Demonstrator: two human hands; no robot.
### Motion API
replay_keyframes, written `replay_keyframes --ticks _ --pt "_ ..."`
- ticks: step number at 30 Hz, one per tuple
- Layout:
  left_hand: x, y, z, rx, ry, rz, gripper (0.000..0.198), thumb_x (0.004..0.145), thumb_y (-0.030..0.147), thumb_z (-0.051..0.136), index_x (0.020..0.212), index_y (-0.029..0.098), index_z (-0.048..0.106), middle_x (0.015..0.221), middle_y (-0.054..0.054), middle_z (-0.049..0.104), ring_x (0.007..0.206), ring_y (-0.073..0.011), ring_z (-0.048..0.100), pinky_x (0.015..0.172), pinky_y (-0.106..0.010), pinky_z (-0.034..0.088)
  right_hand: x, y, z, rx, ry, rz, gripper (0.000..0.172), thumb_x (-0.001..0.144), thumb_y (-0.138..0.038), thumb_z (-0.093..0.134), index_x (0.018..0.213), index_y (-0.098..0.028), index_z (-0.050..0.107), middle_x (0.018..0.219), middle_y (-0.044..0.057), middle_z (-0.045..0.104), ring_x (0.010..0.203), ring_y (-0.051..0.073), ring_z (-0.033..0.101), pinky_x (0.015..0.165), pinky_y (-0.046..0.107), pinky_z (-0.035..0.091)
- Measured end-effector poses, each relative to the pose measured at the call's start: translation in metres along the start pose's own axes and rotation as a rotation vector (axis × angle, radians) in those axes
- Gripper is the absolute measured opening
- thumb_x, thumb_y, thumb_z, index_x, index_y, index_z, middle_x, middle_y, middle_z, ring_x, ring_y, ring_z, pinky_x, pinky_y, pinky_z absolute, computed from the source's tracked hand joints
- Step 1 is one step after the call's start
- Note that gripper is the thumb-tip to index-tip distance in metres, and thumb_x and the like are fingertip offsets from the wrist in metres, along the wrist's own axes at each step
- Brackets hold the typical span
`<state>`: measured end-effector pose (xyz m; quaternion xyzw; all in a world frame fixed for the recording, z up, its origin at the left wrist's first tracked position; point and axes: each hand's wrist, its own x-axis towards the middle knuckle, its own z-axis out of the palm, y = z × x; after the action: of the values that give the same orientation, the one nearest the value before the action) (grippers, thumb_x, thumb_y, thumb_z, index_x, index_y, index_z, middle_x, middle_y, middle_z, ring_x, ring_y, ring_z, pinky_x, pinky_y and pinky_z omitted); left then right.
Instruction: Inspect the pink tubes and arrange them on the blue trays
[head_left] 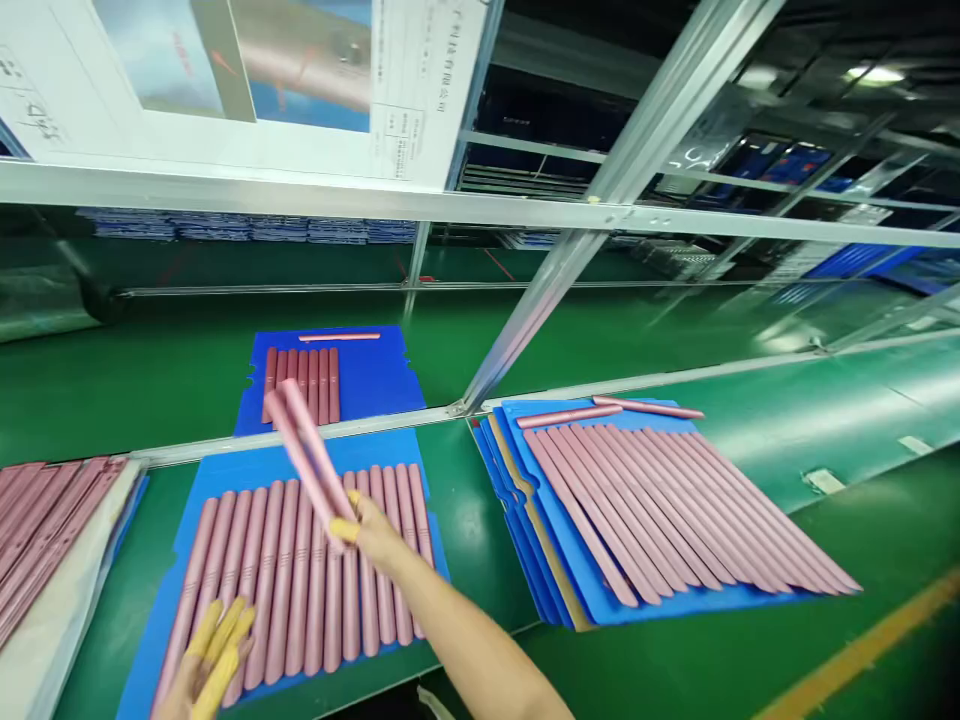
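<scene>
My right hand (367, 535), with yellow finger cots, is closed on two pink tubes (304, 455) and holds them raised and tilted over a blue sheet (240, 470). That sheet carries a row of several pink tubes (300, 575) lying side by side. My left hand (210, 655), also in yellow finger cots, rests with its fingers stretched on the near-left tubes of that row.
A stack of blue sheets (525, 530) with more pink tubes (675, 500) lies to the right. Another blue sheet (375, 375) with a few tubes sits farther back on the green belt (187, 370). More tubes (37, 530) lie at far left. A metal frame (600, 215) crosses overhead.
</scene>
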<state>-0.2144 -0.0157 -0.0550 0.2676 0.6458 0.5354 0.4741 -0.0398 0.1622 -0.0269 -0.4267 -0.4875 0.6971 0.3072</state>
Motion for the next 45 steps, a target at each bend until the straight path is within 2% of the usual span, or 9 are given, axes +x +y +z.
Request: replay_keyframes --ticks 3,6,12,18,22,25,36,42,45 --pt "0.003 0.054 0.022 -0.277 -0.108 -0.132 0.075 0.078 0.055 0.049 0.143 0.028 0.023 0.144 -0.01 0.038 0.129 -0.0336 0.036 0.104 -0.052 0.035 -0.067 0.004 0.021 0.128 -0.253 0.031 0.048 0.049 -0.031 0.08 0.091 -0.018 0.062 0.075 -0.004 0.059 0.067 0.011 0.053 0.06 0.024 0.041" --pt "-0.001 0.093 0.035 -0.353 -0.165 -0.153 0.064 0.078 0.059 0.045 0.136 0.035 0.036 0.137 -0.003 0.048 0.128 -0.0312 0.038 0.103 -0.049 0.038 -0.105 -0.004 0.032 0.184 -0.449 0.102 0.053 0.04 -0.037 0.086 0.084 -0.016 0.064 0.069 -0.005 0.053 0.063 0.008 0.046 0.062 0.024 0.037" --pt "-0.013 0.116 0.04 -0.3 -0.233 -0.069 0.055 0.079 0.043 0.052 0.132 0.045 0.04 0.132 0.012 0.052 0.131 -0.0236 0.035 0.109 -0.043 0.031 -0.134 -0.015 0.031 0.249 -0.305 0.08 0.06 0.052 -0.068 0.069 0.085 -0.017 0.068 0.074 -0.001 0.055 0.068 0.01 0.045 0.069 0.027 0.037" --pt "-0.036 0.157 0.053 -0.467 -0.23 -0.157 0.056 0.083 0.026 0.047 0.137 0.033 0.037 0.131 0.001 0.053 0.128 -0.0235 0.039 0.109 -0.045 0.031 -0.168 -0.025 0.026 0.343 -0.355 -0.065 0.057 0.073 -0.061 0.057 0.111 -0.018 0.064 0.094 0.009 0.064 0.081 0.018 0.057 0.084 0.037 0.044" --pt "-0.051 0.181 0.061 -0.621 -0.122 -0.255 0.052 0.085 0.01 0.039 0.136 0.023 0.04 0.131 -0.008 0.053 0.119 -0.0208 0.05 0.105 -0.039 0.036 -0.183 -0.044 0.026 0.331 -0.448 -0.112 0.058 0.08 -0.058 0.051 0.121 -0.017 0.057 0.092 0.009 0.065 0.066 0.013 0.058 0.06 0.025 0.049" --pt "-0.06 0.19 0.062 -0.73 -0.082 -0.273 0.054 0.084 0.004 0.042 0.135 0.021 0.042 0.128 -0.011 0.056 0.113 -0.023 0.056 0.099 -0.04 0.043 -0.19 -0.056 0.028 0.337 -0.533 -0.109 0.059 0.082 -0.057 0.049 0.125 -0.017 0.054 0.079 0.006 0.064 0.055 0.01 0.055 0.045 0.019 0.044" --pt "-0.068 0.19 0.053 -0.819 -0.146 -0.237 0.057 0.085 0.008 0.045 0.14 0.02 0.032 0.132 -0.013 0.052 0.119 -0.0232 0.049 0.104 -0.039 0.038 -0.196 -0.067 0.032 0.283 -0.548 -0.086 0.059 0.082 -0.058 0.047 0.125 -0.018 0.054 0.084 0.008 0.067 0.055 0.012 0.056 0.046 0.022 0.044" --pt "-0.072 0.187 0.048 -0.874 -0.203 -0.138 0.056 0.085 0.012 0.046 0.139 0.018 0.033 0.13 -0.011 0.054 0.122 -0.0212 0.047 0.105 -0.036 0.038 -0.19 -0.075 0.027 0.17 -0.578 -0.126 0.054 0.083 -0.057 0.046 0.125 -0.022 0.054 0.113 0.011 0.062 0.096 0.023 0.06 0.087 0.039 0.045" --pt "-0.072 0.186 0.047 -0.859 -0.176 -0.106 0.053 0.084 0.014 0.049 0.136 0.019 0.038 0.13 -0.008 0.054 0.122 -0.0202 0.047 0.106 -0.034 0.037 -0.182 -0.08 0.014 0.052 -0.546 -0.202 0.051 0.085 -0.055 0.044 0.127 -0.027 0.051 0.115 0.009 0.062 0.1 0.021 0.059 0.086 0.039 0.044"
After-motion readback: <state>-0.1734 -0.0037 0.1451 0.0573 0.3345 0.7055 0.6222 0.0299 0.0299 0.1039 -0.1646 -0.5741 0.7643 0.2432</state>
